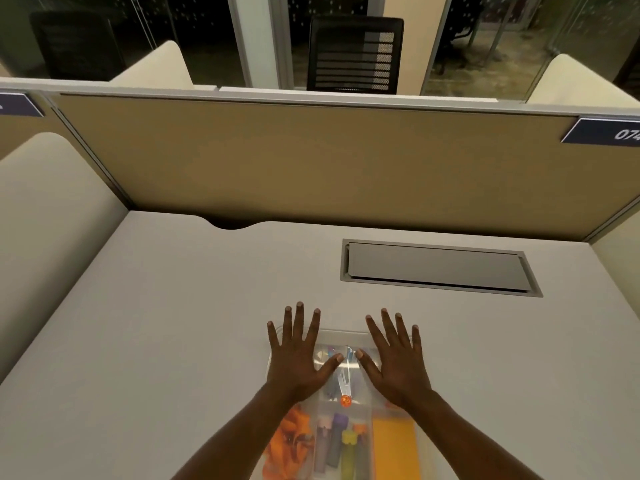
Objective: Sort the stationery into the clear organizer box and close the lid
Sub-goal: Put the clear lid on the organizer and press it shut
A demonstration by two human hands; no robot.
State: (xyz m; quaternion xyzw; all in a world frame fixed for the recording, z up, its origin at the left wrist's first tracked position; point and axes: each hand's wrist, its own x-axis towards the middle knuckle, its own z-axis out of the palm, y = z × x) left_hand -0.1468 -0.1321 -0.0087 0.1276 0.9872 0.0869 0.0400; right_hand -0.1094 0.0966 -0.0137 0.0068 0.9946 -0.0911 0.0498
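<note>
The clear organizer box [343, 331] sits on the desk [173, 323] right in front of you, at the near edge. Its long side runs away from you toward the tan wall [311, 161], and its near end is cut off at the bottom of the view. Both of your hands are over the far end of the box. Your left hand [298, 358] covers the far left part and your right hand [398, 358] covers the far right part, so both are just as close. Your fingers are straight and spread wide, and they hold nothing. They point away from you, along the long side of the box. The box is right under your palms, so the next push goes straight down. The lid [347, 364] looks like it is lying on top, with a bright stripe of light on it. You cannot tell from here if it has clicked shut. Inside, orange pieces [289, 434] fill the left part. Markers [337, 441] lie side by side in the middle part. A yellow pad [394, 448] fills the right part. Some shiny clips [341, 379] and an orange bead [346, 400] lie in the small parts between your thumbs. No loose stationery shows on the desk, so the sorting looks done. A grey hatch [436, 268] is set into the desk, well apart from the box.
</note>
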